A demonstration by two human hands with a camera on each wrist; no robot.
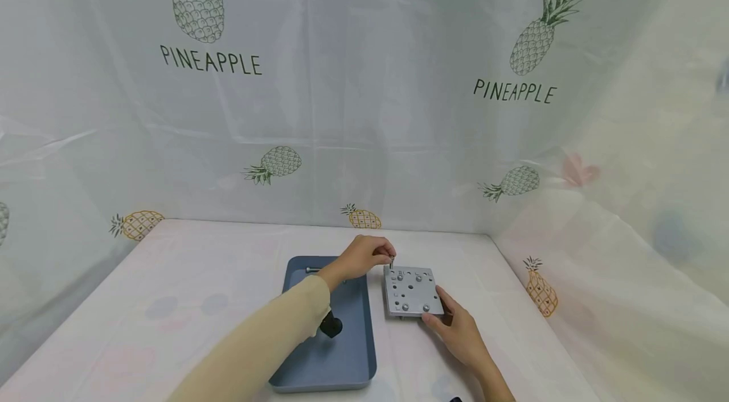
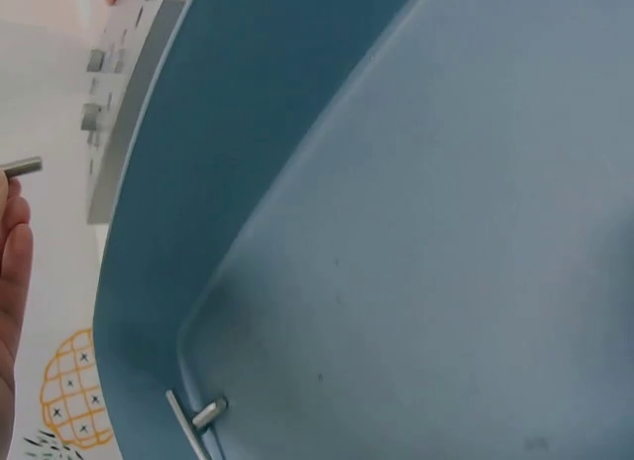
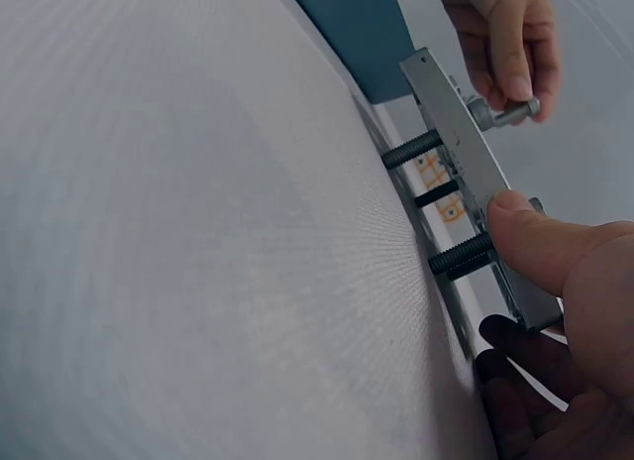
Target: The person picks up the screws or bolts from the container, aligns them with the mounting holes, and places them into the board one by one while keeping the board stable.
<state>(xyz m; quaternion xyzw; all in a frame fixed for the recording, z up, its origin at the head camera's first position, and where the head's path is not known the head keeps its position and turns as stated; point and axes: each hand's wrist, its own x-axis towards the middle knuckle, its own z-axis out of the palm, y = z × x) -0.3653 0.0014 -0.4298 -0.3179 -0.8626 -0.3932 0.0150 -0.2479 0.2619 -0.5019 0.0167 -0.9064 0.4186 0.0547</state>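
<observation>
A square metal plate (image 1: pixel 414 293) with several holes and bolt heads is held by my right hand (image 1: pixel 458 329) at its near right corner. In the right wrist view the thumb (image 3: pixel 540 244) presses the plate's edge, with fingers on the other side. Threaded bolt shanks (image 3: pixel 464 254) stick out from the plate's underside. My left hand (image 1: pixel 367 255) pinches a small metal pin (image 3: pixel 517 113) over the plate's far left corner. The left wrist view shows the smooth end of this pin (image 2: pixel 24 167) beyond the fingers. Whether it touches the plate, I cannot tell.
A blue-grey tray (image 1: pixel 370 351) lies left of the plate, partly under my left forearm. Small metal rods (image 2: pixel 186 425) lie in its far corner. A pale patterned cloth (image 1: pixel 188 301) covers the table, and a pineapple-print curtain (image 1: pixel 364 85) hangs behind.
</observation>
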